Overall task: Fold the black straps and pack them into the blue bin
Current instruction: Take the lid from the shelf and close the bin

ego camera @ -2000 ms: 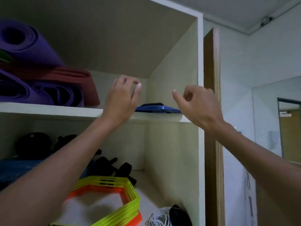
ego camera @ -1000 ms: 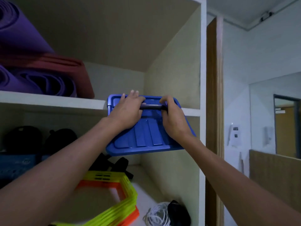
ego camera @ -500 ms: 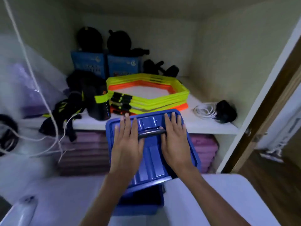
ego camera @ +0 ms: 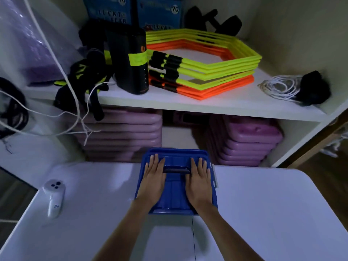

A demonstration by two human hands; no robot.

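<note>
Bin: the blue bin [ego camera: 177, 196] is sitting on the white table [ego camera: 263, 213], at its far edge and right up against the shelving. The lid is on, dark carry handle [ego camera: 176, 170] lying across the top.

Left hand: the left hand [ego camera: 153, 182] is lying flat on the left half of the lid, fingers straight and pointing away, holding nothing, thumb side reaching toward the handle's end.

Right hand: the right hand [ego camera: 199, 182] is doing the mirror image on the right half, also spread flat and empty.

Why like that: I'm guessing both palms are pressing down either to steady the bin on the table or to get set for popping the lid, since it's got to come off before anything goes in.

Straps: a tangle of black straps with yellow-green bits [ego camera: 84, 80] is hanging off the near left edge of the middle shelf [ego camera: 207, 104], well apart from the bin and untouched. Can't tell for sure these are the exact ones meant.

Progress: looking very early, nothing folded or packed yet.

Other stuff: stacked yellow and orange hexagon rings [ego camera: 203, 63] are sitting on that shelf, a coiled white cord [ego camera: 278, 87] off at its right end, pink stacked steps [ego camera: 243, 144] underneath, and a white controller [ego camera: 54, 196] is lying on the table's left side.
</note>
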